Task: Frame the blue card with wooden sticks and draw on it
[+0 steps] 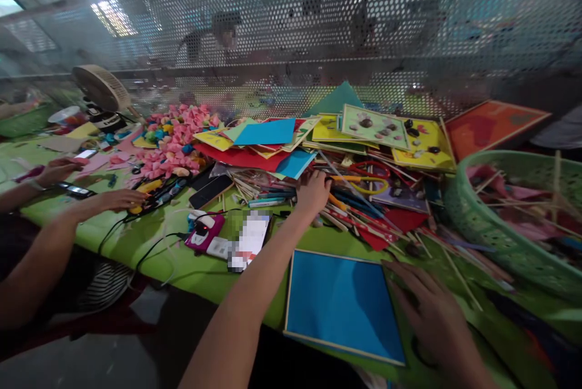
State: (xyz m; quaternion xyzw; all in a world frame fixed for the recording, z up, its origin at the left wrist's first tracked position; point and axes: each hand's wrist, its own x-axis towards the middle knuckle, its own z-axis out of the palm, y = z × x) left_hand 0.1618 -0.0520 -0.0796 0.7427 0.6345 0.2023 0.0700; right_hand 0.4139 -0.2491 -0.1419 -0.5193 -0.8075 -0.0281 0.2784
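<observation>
My left hand (313, 190) reaches far across the green table (182, 262) into a heap of thin wooden sticks and scissors (364, 186). Its fingers are curled down among the sticks, and what they grip is hidden. My right hand (430, 310) lies flat with spread fingers on the table, right beside the right edge of a blue square board with a pale wooden frame (342, 303). The board rests flat at the near table edge.
A pile of coloured card sheets (268, 134) and decorated boards (377, 128) fills the middle. Pink paper flowers (177, 140) lie left. A green basket (513, 219) holds sticks at right. Another person's arms (68, 213) rest at left. Phones, cables and a fan (102, 89) stand nearby.
</observation>
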